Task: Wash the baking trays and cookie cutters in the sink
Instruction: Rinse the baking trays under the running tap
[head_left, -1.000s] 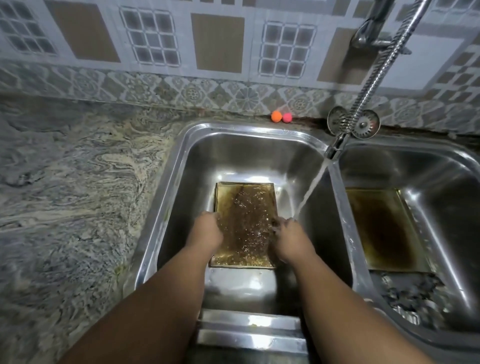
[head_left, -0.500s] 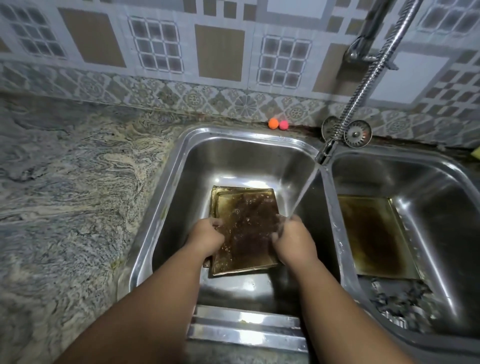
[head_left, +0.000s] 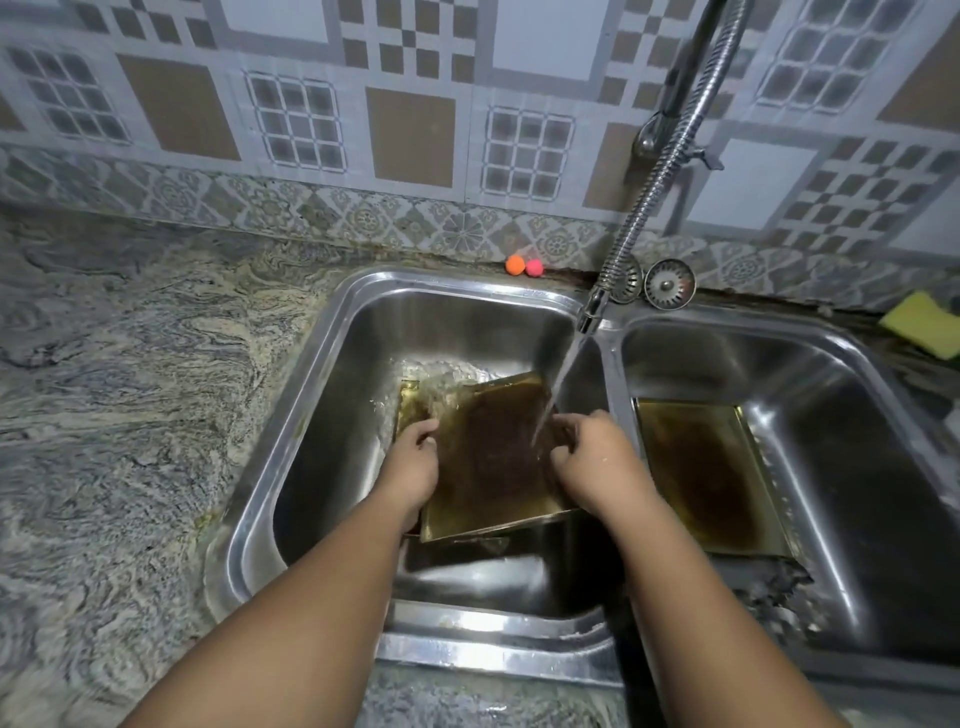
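A brown-stained baking tray (head_left: 493, 457) is held tilted above the floor of the left sink basin (head_left: 332, 395). My left hand (head_left: 413, 462) grips its left edge and my right hand (head_left: 597, 462) grips its right edge. Water from the faucet hose (head_left: 592, 306) falls on the tray by my right hand. Beneath the raised tray, a corner of another tray (head_left: 410, 405) shows. A further stained tray (head_left: 711, 467) lies flat in the right basin (head_left: 857, 395), with dark cookie cutters (head_left: 779, 592) piled in front of it.
A yellow sponge (head_left: 924, 322) lies on the counter at the far right. Two sink strainers (head_left: 670, 283) lean against the tiled wall behind the divider. An orange ball (head_left: 515, 264) and a pink ball (head_left: 534, 267) sit at the sink's back edge. Marbled counter (head_left: 130, 389) spreads to the left.
The tray lay flat under the water; both hands have lifted and turned it, so its far end now swings right and another tray's corner shows underneath.
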